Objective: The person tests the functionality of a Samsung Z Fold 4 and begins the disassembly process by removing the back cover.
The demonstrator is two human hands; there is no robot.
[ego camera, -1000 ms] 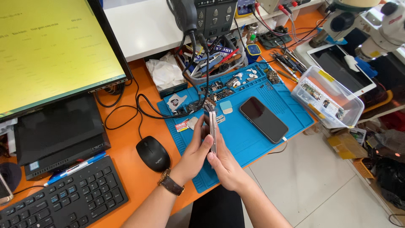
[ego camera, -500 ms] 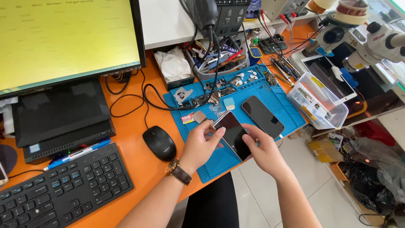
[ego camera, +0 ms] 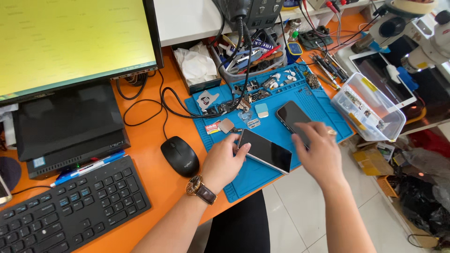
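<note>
Left hand [ego camera: 224,161] pinches the near phone [ego camera: 265,151] by its left edge, over the blue mat [ego camera: 323,110] on the orange counter [ego camera: 150,136]; right hand [ego camera: 318,152] hovers open – fingers spread – above the second phone [ego camera: 289,115].

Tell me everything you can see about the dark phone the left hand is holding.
The phone is a thin, flat rectangle with a glossy black face, rounded corners and a pale metallic edge. The screen looks dark. It lies face up and nearly flat, slanted, over the blue work mat. The left hand grips its left end with thumb and fingers; the right hand hovers just beside its right end, apparently not touching it.
</note>
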